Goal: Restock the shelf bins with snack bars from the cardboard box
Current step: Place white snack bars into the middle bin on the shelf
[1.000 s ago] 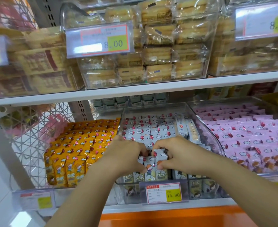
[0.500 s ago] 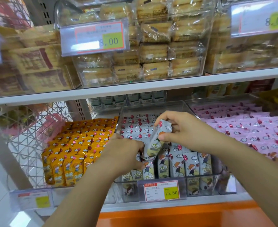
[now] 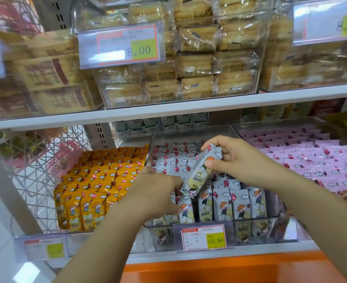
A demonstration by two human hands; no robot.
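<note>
**Bar lifted clear of the front row**

The right hand [image 3: 236, 160] is pinching a grey snack bar [image 3: 201, 172] near its top, tilting it above the middle bin [image 3: 270, 223]. A second ago both hands were pressing down among the near packs. The left hand [image 3: 154, 193] is staying there, but whether it is gripping anything is unclear. The bar is probably being reseated. Orange bars [image 3: 99, 180] are lying to the left.

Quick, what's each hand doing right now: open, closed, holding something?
Left hand: fingers curled at the front of the clear bin; grip hidden, cannot tell.
Right hand: closed on a grey snack bar, held tilted.
</note>
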